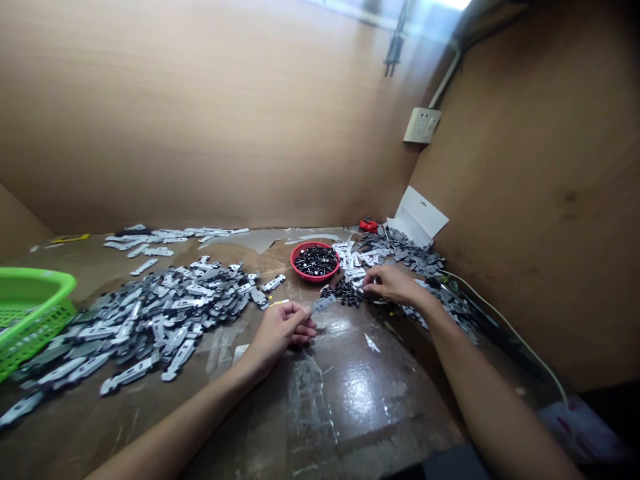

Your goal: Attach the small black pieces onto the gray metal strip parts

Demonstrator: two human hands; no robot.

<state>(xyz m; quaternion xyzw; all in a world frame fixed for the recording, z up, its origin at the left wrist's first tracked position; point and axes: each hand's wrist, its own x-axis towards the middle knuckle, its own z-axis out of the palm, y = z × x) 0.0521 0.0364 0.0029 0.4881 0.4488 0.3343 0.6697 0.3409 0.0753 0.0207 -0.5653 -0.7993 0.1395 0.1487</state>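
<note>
Head: grey part (323, 304) in left hand (278, 335)

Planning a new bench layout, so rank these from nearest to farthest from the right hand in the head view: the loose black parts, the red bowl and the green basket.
From the right hand:
1. Loose black parts: just left of its fingertips, on the bench.
2. Red plastic bowl: farther left and toward the back wall.
3. Green plastic basket: far left, at the bench's left side.
</note>
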